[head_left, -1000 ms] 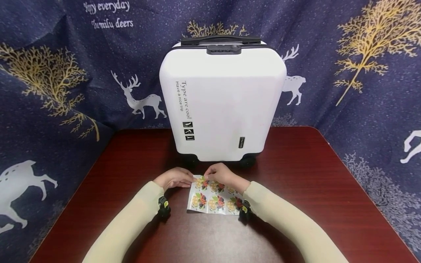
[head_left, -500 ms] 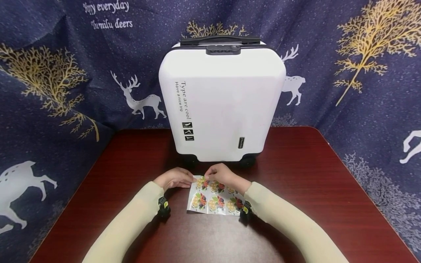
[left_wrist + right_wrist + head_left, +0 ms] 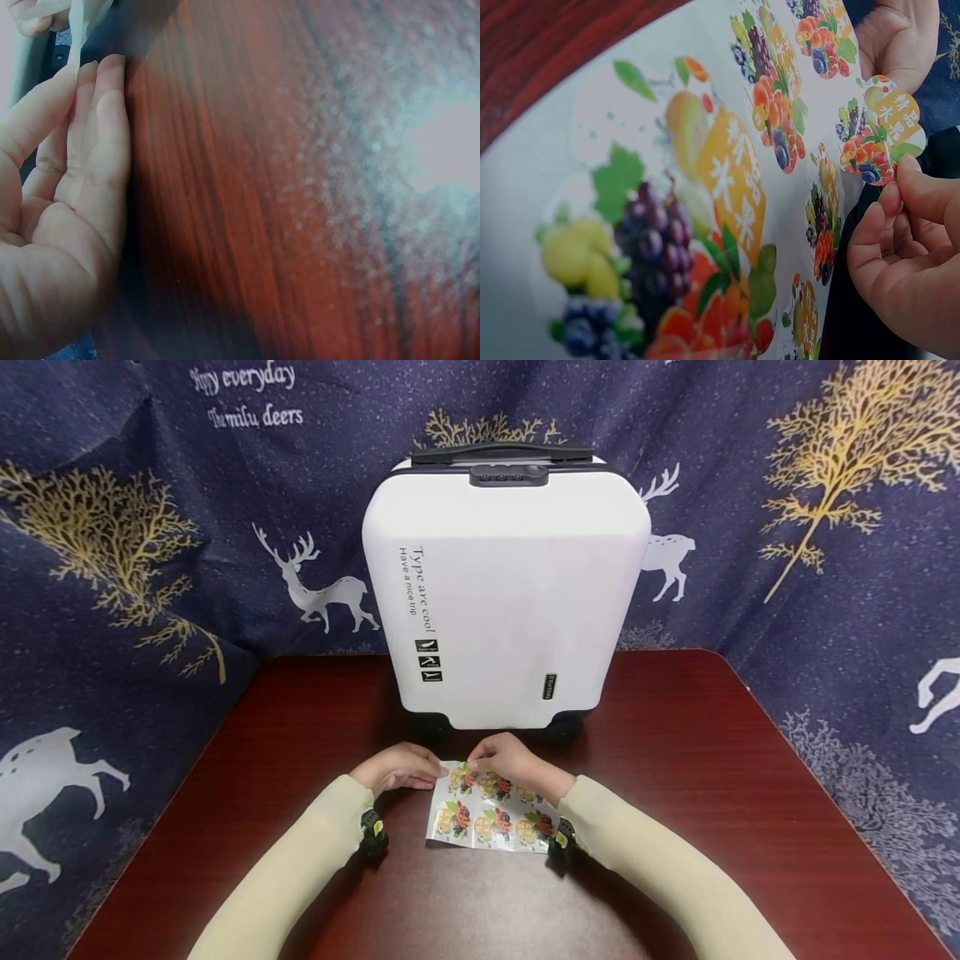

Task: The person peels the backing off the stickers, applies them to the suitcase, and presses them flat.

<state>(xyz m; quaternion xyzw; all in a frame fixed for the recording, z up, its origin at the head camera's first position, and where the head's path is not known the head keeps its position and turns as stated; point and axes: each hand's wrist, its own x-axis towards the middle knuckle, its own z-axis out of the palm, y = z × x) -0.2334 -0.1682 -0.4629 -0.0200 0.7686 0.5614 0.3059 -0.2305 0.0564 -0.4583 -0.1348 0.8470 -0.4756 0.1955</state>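
A white sheet of fruit stickers [image 3: 472, 831] is tilted between both hands in the head view, its printed face toward me. My left hand [image 3: 401, 767] pinches its upper left corner; in the left wrist view, the thumb and fingertips meet at the sheet's thin pale edge [image 3: 77, 34]. At the top edge, my right hand [image 3: 513, 760] covers part of the print. Close up in the right wrist view, its thumb and forefinger pinch one fruit sticker [image 3: 881, 131] by its border. That sticker's scalloped outline stands out past the sheet's edge, with the left hand [image 3: 904, 45] behind it.
A white suitcase [image 3: 510, 610] with a black handle stands upright just behind the hands. The dark red wooden table [image 3: 675, 760] reaches out to both sides. A navy cloth [image 3: 315, 502] printed with deer and trees hangs behind. Each wrist carries a small black camera.
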